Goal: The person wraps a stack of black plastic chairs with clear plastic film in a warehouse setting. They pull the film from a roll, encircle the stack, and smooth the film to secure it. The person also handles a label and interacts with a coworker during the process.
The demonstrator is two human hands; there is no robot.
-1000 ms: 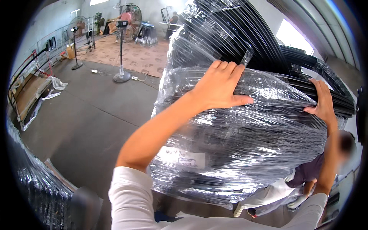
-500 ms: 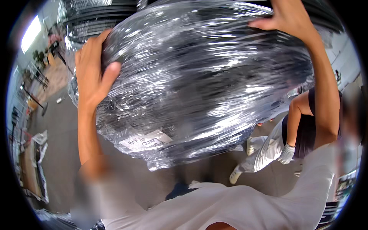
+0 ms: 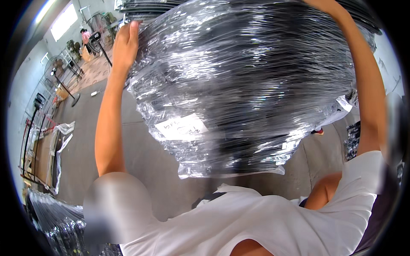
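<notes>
A large black bundle (image 3: 247, 85), wrapped in shiny clear stretch film, fills the middle of the view in front of me. A white paper label (image 3: 181, 127) shows through the film near its lower left. At the bundle's upper left edge is my left hand (image 3: 127, 42), closed against it with the thumb pointing up; its fingertips are partly hidden. My right arm reaches up along the right side to the bundle's top. Only the back part of my right hand (image 3: 320, 3) shows there, its fingers cut off by the frame.
More wrapped black stock (image 3: 149, 8) sits behind the bundle, and another wrapped pile (image 3: 60, 222) is at lower left. A co-worker's bent limb (image 3: 325, 190) is close by my right side. Floor stands (image 3: 64, 87) and a cardboard-faced rack (image 3: 42, 155) line the left.
My left hand has gone from thumb spread over the film to closed at the edge. The bundle's label and lower edge sit higher. The gloved co-worker has moved nearer my right side.
</notes>
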